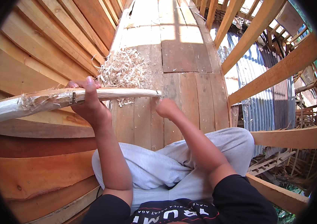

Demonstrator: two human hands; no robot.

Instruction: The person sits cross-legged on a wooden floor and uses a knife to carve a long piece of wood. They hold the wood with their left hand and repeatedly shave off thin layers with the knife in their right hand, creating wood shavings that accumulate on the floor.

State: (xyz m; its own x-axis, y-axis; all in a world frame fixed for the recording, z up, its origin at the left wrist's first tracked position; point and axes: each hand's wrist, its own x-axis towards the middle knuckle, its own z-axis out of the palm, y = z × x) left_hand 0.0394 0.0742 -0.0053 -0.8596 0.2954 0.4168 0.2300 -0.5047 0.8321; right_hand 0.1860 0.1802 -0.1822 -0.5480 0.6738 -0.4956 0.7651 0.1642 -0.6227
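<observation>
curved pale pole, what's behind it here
Behind the curved pale pole show shavings, floor planks and, at left, wooden boards. It covers parts of these and of the left hand.

The curved wooden pole point(46, 101) extends crosswise from the left side of the scene to the center, off the ground. Its left section is the thicker one and bends toward the near side; its outer end on that side lies outside the view. The body tapers steadily to a narrow right end, which is nearly straight and carries small dark marks. The surface is pale, whitish along the near side and light tan along the far side. Rough, splintered fibers stand up on the left section. A short dark scar crosses the near side around mid-length of the visible part.
</observation>
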